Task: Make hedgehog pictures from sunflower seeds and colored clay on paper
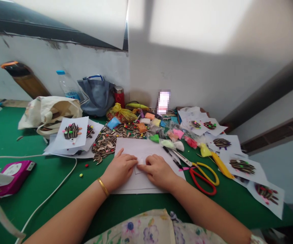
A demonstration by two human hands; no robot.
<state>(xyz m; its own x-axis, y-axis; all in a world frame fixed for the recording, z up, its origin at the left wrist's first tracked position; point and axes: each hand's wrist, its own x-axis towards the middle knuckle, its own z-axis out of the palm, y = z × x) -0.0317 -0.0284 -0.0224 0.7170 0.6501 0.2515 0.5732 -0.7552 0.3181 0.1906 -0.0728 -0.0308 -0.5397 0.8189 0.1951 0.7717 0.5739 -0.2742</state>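
Note:
My left hand (119, 167) and my right hand (158, 169) rest close together on a white sheet of paper (141, 147) that lies on the green table (55, 173). Their fingertips meet over a small white piece (140, 161), pinching or pressing it; the fingers of both hands are curled. A gold bangle (103, 187) circles my left wrist. A heap of sunflower seeds (106, 144) lies just beyond the left hand.
Red and yellow scissors (203, 174), a pen and packets of coloured clay (166, 137) lie to the right. Paper sheets with seed hedgehogs (71, 132) sit on both sides. Bags, a bottle and a red flask stand by the wall. A white cable (47, 196) and a pink box (12, 178) lie left.

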